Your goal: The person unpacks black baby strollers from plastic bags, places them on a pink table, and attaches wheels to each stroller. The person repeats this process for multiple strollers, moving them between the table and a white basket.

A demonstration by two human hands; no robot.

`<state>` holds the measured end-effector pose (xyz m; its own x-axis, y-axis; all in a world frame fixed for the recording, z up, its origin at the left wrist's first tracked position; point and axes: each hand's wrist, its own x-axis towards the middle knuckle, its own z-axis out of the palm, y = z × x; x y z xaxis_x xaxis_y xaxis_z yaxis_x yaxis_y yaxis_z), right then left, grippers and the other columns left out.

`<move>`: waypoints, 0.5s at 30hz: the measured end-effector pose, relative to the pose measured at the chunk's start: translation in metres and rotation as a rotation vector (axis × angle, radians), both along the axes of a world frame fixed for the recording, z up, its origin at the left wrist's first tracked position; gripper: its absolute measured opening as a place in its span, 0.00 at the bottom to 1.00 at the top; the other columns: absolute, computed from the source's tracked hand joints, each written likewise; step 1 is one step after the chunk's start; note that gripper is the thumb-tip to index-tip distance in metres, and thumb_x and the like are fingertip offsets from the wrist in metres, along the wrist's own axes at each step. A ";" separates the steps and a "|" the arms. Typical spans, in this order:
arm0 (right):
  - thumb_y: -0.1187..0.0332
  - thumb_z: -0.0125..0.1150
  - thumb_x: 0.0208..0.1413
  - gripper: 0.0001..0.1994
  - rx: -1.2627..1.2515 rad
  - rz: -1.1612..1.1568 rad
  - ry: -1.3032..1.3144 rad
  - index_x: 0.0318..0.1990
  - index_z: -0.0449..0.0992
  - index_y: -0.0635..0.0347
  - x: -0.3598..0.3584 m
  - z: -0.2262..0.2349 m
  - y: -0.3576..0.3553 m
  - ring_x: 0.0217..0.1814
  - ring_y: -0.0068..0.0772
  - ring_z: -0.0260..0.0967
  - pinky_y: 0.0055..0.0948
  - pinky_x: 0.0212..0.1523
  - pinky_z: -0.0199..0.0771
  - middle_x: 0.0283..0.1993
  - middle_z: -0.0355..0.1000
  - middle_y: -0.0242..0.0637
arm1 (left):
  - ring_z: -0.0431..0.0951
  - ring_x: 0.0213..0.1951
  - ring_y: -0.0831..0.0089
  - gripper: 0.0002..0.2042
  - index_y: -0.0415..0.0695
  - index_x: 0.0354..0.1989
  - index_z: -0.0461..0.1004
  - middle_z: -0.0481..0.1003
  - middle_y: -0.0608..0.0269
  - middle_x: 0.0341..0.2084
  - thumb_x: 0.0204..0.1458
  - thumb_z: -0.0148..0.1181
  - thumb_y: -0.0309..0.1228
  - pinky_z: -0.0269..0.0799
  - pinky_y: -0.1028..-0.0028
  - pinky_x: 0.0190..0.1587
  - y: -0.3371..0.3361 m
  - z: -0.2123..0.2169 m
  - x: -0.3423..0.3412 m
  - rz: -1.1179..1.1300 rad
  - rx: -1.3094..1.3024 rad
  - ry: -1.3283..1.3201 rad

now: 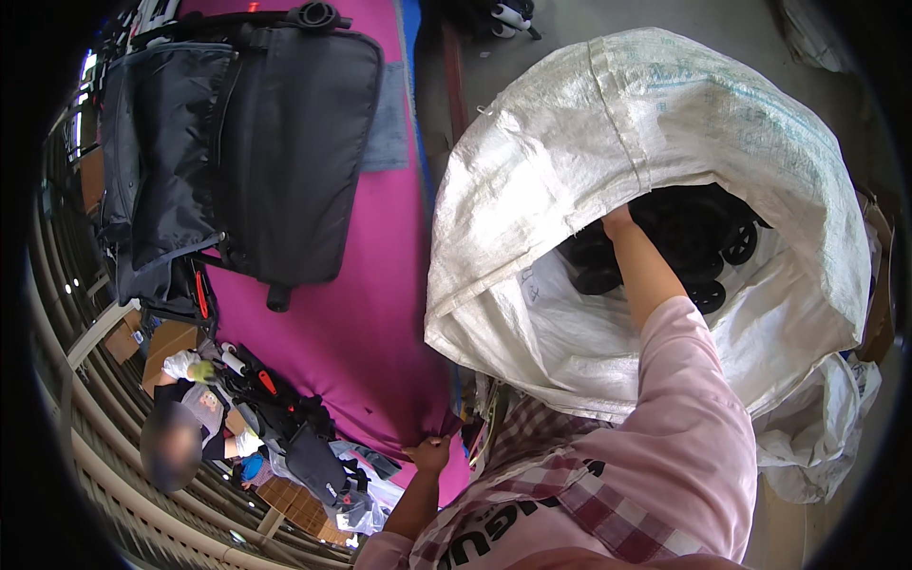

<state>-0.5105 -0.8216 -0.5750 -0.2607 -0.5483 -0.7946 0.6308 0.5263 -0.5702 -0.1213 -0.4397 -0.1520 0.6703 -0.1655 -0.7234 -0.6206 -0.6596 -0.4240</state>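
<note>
My right arm reaches into the mouth of a big white woven sack (pixel 532 161). Black wheels (pixel 684 228) lie inside it. At the sack's rim my right hand (pixel 617 218) shows only its wrist and back; the fingers disappear among the dark parts, so what they touch is hidden. Low in the middle, my left hand (pixel 430 454) is closed at the near edge of the pink table cover (pixel 323 351), which puckers around the fingers. Farther up that cover lies a black fabric stroller (pixel 285 152) with a flat panel and a dark frame.
On the left a co-worker with gloves (pixel 199 370) handles another black stroller frame (pixel 285 408). Cardboard boxes (pixel 171 347) stand behind that person. Crumpled white plastic (pixel 807 437) lies beside the sack at the right. Black parts with white wheels (pixel 513 19) sit on the floor at the top.
</note>
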 end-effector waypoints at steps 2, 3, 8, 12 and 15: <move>0.66 0.68 0.46 0.15 -0.031 0.629 0.145 0.40 0.74 0.60 0.018 0.108 -0.009 0.31 0.24 0.68 0.26 0.36 0.67 0.32 0.72 0.32 | 0.73 0.49 0.44 0.21 0.48 0.30 0.82 0.80 0.51 0.31 0.45 0.57 0.54 0.27 0.42 0.67 0.015 0.006 -0.015 0.011 -0.042 -0.079; 0.69 0.69 0.44 0.12 0.002 0.629 0.157 0.36 0.75 0.59 0.014 0.157 0.000 0.28 0.23 0.64 0.26 0.33 0.64 0.27 0.69 0.28 | 0.70 0.52 0.41 0.21 0.48 0.31 0.81 0.80 0.49 0.33 0.44 0.57 0.54 0.27 0.42 0.67 0.010 0.004 -0.017 0.021 -0.026 -0.074; 0.66 0.69 0.45 0.26 0.543 0.422 0.057 0.54 0.70 0.56 -0.039 0.217 0.097 0.45 0.36 0.71 0.33 0.40 0.70 0.48 0.72 0.36 | 0.39 0.63 0.18 0.23 0.49 0.40 0.81 0.74 0.36 0.45 0.48 0.51 0.54 0.27 0.40 0.67 -0.014 0.009 -0.024 0.091 -0.054 -0.056; 0.64 0.69 0.45 0.28 0.551 0.153 0.258 0.56 0.68 0.53 -0.039 0.268 0.100 0.48 0.40 0.71 0.37 0.42 0.72 0.52 0.72 0.33 | 0.41 0.63 0.20 0.22 0.46 0.39 0.80 0.61 0.21 0.54 0.48 0.53 0.51 0.31 0.40 0.66 -0.012 0.018 -0.027 0.155 -0.150 -0.019; 0.68 0.65 0.50 0.18 0.195 0.063 0.044 0.49 0.71 0.53 -0.030 0.331 0.083 0.44 0.36 0.72 0.39 0.41 0.75 0.46 0.72 0.35 | 0.44 0.63 0.23 0.20 0.45 0.44 0.77 0.56 0.27 0.60 0.47 0.59 0.46 0.37 0.42 0.66 -0.003 0.027 -0.030 0.035 -0.445 -0.006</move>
<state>-0.5406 -0.7384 -0.2443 -0.2678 -0.4018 -0.8757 0.5699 0.6667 -0.4802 -0.1510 -0.4426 -0.1247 0.6851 -0.4366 -0.5831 -0.5927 -0.7994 -0.0979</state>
